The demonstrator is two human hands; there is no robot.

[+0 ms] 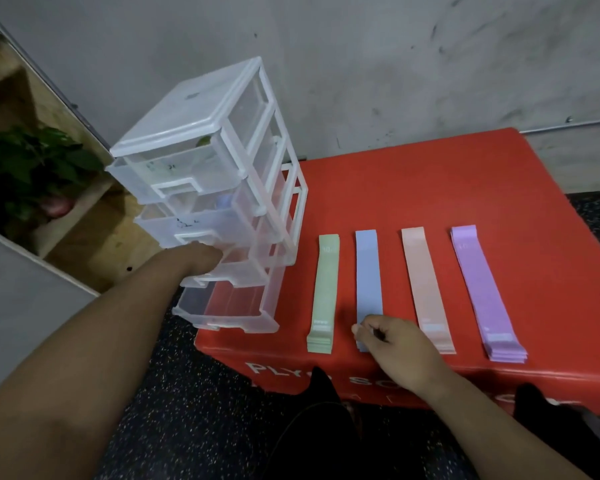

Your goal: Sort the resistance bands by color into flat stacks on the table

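Note:
Four flat stacks of resistance bands lie side by side on the red table (430, 188): green (323, 289), blue (368, 271), pink (425, 282) and purple (478, 285). My right hand (392, 344) rests on the near end of the blue stack, thumb and fingers pinching its edge. My left hand (201, 259) reaches into the third drawer (236, 270) of a clear plastic drawer unit (201, 161) at the table's left; its fingers are hidden inside the drawer.
The drawer unit's drawers are all pulled out to different lengths; the bottom drawer (229, 310) overhangs the table's front left corner. A grey wall stands behind. A plant (28, 168) and wooden shelf are at the left. Dark speckled floor lies below.

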